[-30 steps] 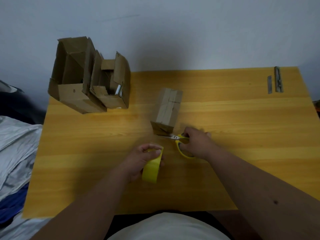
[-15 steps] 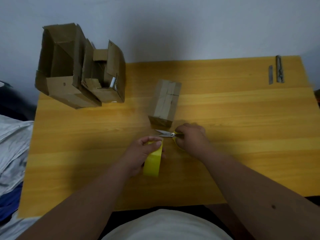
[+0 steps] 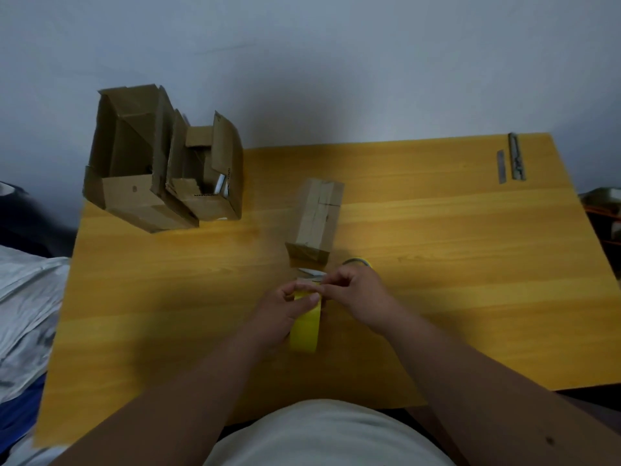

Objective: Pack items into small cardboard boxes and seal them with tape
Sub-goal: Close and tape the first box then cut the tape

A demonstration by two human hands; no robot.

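Off the left edge of the yellow wooden surface (image 3: 437,250) lies crumpled grey-white fabric (image 3: 23,307). At the far-left corner 2 open cardboard boxes (image 3: 161,169) stand touching, flaps up, hanging slightly past the far edge. The near-left stretch of the surface is bare. Near the middle, the left hand (image 3: 285,314) grips a yellow tape roll (image 3: 305,327) held on edge, its fingers curled over the top of the roll. Just beyond stands a small closed cardboard box (image 3: 317,220), with scissors (image 3: 316,272) flat on the surface between box and hands. The right hand (image 3: 359,294) pinches at the top of the roll; 0.5 s ago it held the scissors, which now lie released, yellow handle peeking behind it. To the right a broad bare stretch runs to the far-right corner, where 2 slim metal strips (image 3: 510,159) lie side by side.
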